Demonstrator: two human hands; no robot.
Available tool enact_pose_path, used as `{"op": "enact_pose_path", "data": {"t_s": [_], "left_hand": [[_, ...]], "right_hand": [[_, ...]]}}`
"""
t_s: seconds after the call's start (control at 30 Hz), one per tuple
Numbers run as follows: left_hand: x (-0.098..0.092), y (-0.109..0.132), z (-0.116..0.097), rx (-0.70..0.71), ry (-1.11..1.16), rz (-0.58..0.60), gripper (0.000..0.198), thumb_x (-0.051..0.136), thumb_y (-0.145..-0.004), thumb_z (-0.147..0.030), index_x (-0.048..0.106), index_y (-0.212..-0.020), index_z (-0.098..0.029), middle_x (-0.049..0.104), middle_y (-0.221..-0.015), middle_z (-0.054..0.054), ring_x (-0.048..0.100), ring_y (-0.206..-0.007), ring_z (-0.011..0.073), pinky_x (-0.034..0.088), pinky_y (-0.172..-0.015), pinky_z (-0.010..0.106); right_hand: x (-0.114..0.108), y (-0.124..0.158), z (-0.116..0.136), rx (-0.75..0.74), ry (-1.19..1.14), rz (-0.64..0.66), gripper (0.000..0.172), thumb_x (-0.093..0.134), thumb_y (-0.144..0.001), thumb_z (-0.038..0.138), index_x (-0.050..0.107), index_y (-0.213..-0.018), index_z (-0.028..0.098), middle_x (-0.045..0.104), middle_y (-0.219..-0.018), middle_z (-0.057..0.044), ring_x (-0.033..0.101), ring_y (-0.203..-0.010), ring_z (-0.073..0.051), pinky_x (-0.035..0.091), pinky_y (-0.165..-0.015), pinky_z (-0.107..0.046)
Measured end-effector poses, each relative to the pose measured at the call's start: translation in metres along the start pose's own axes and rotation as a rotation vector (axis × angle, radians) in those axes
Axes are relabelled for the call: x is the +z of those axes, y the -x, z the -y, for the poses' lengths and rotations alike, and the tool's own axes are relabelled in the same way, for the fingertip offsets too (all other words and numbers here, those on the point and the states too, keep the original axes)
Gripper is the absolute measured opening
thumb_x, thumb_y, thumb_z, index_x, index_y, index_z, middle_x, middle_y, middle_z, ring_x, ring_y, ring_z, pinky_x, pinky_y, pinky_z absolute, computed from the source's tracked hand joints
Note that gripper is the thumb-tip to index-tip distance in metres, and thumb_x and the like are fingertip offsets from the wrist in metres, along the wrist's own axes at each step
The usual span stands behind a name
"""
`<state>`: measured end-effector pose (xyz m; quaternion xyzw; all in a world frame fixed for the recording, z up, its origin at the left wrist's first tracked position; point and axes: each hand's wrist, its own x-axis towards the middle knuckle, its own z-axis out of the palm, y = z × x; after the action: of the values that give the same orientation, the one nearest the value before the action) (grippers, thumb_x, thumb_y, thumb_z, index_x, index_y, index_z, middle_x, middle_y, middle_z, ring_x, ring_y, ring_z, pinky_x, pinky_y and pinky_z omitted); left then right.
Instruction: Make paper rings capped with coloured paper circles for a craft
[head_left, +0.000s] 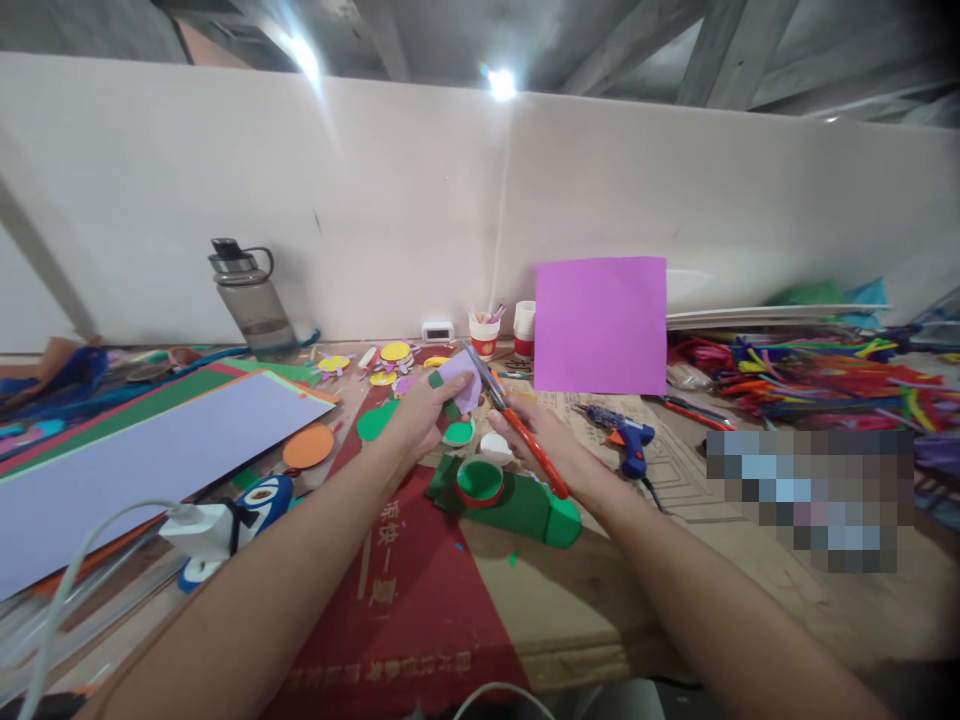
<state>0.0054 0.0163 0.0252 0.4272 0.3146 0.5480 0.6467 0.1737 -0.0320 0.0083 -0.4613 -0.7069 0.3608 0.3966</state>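
Lilac material [463, 385] shows in my head view, pinched in the grip of the left hand [420, 412], to the left of the blue glue gun [634, 446]. Also left of the glue gun, I have the grip of the right hand [551, 435] wrapped round red-handled scissors [534, 445], blades beside the lilac, while a green strip [521, 503] lies nearer the camera.
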Motion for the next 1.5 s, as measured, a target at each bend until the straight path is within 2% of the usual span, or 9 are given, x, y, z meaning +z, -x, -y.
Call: {"op": "enact_pose_path", "data": {"t_s": [0.17, 0.37, 0.6, 0.73, 0.9, 1.27, 1.5], "left_hand": [[-0.001, 0.000, 0.000, -0.005, 0.009, 0.007, 0.030, 0.085, -0.060, -0.027, 0.064, -0.076, -0.012, 0.064, -0.064, 0.002, 0.056, -0.049, 0.0102, 0.043, -0.037, 0.019], [-0.005, -0.003, -0.004, -0.029, -0.015, 0.024, 0.029, 0.085, -0.058, -0.024, 0.065, -0.075, -0.012, 0.062, -0.061, 0.001, 0.053, -0.046, 0.0092, 0.042, -0.036, 0.019], [-0.009, -0.004, -0.003, -0.004, -0.069, 0.046, 0.032, 0.084, -0.060, -0.031, 0.066, -0.079, -0.012, 0.067, -0.066, 0.005, 0.057, -0.047, 0.0116, 0.039, -0.033, 0.019], [-0.006, -0.003, -0.001, -0.031, -0.100, 0.029, 0.035, 0.086, -0.059, -0.030, 0.066, -0.082, -0.012, 0.068, -0.068, 0.004, 0.055, -0.045, 0.0104, 0.040, -0.034, 0.020], [-0.007, -0.002, -0.004, -0.046, -0.117, 0.064, 0.036, 0.086, -0.058, -0.030, 0.066, -0.082, -0.011, 0.068, -0.068, 0.003, 0.055, -0.047, 0.0093, 0.042, -0.038, 0.019], [-0.009, -0.004, -0.007, -0.062, -0.142, 0.097, 0.034, 0.086, -0.057, -0.032, 0.068, -0.075, -0.011, 0.067, -0.065, 0.004, 0.056, -0.048, 0.0102, 0.043, -0.040, 0.020], [-0.010, -0.002, -0.011, -0.080, -0.113, 0.102, 0.033, 0.088, -0.052, -0.025, 0.068, -0.075, -0.011, 0.068, -0.067, 0.003, 0.055, -0.048, 0.0081, 0.045, -0.045, 0.020]], "right_hand": [[0.002, 0.000, 0.001, -0.016, -0.064, 0.009, 0.038, 0.051, -0.086, 0.059, 0.054, -0.086, 0.021, 0.043, -0.060, 0.005, 0.042, -0.054, -0.010, 0.037, -0.051, -0.022], [0.000, 0.001, 0.008, 0.030, -0.067, 0.032, 0.041, 0.052, -0.084, 0.061, 0.046, -0.077, 0.022, 0.037, -0.056, 0.007, 0.038, -0.051, -0.010, 0.033, -0.049, -0.023], [-0.010, 0.003, 0.019, -0.013, 0.193, 0.039, 0.040, 0.047, -0.086, 0.060, 0.048, -0.076, 0.020, 0.047, -0.067, 0.003, 0.044, -0.061, -0.012, 0.035, -0.057, -0.025], [-0.011, 0.001, 0.017, -0.019, 0.231, 0.051, 0.038, 0.048, -0.087, 0.057, 0.052, -0.081, 0.020, 0.051, -0.073, 0.001, 0.048, -0.069, -0.014, 0.039, -0.063, -0.027], [-0.011, -0.001, 0.015, -0.026, 0.243, 0.067, 0.037, 0.047, -0.087, 0.056, 0.053, -0.084, 0.020, 0.054, -0.076, -0.001, 0.050, -0.074, -0.016, 0.041, -0.067, -0.028], [-0.011, 0.001, 0.017, -0.024, 0.223, 0.077, 0.038, 0.045, -0.088, 0.058, 0.049, -0.079, 0.020, 0.049, -0.070, 0.001, 0.045, -0.065, -0.014, 0.037, -0.059, -0.026], [-0.013, 0.003, 0.023, -0.005, 0.196, 0.097, 0.040, 0.045, -0.088, 0.058, 0.051, -0.079, 0.019, 0.048, -0.070, 0.001, 0.043, -0.064, -0.013, 0.035, -0.057, -0.025]]}}
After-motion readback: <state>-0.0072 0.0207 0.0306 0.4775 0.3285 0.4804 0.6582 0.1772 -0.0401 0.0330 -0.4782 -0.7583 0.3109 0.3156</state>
